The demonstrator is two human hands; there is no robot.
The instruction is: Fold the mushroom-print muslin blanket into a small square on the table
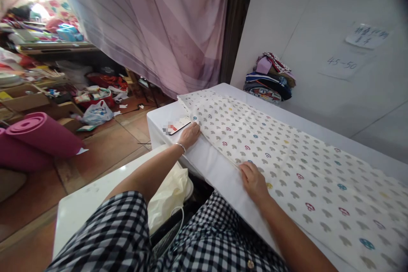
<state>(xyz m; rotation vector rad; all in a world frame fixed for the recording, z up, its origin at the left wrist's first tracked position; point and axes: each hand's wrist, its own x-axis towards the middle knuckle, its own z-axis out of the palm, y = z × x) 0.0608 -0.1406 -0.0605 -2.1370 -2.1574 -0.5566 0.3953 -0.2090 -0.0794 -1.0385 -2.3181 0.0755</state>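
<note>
A long off-white cloth [280, 153] printed with grey, red, blue and yellow mushroom-like shapes lies spread over a white-covered table [216, 163]. My left hand [190, 134], a bracelet at its wrist, is closed on the cloth's near edge toward the far left corner. Farther along that same edge, my right hand [254, 182] pinches the fabric, fingers bent over the border. Just beyond my left hand lies a flat, phone-like object [180, 125], its face partly pixelated. The cloth runs out of view at the lower right.
A stack of folded clothes [270, 77] sits against the grey wall at the table's back. Pink curtains [178, 21] hang behind. A white bench-like surface [105, 191] and a pale yellow bag [168, 191] are at my left. Pink rolled mats [44, 136] and boxes crowd the tiled floor.
</note>
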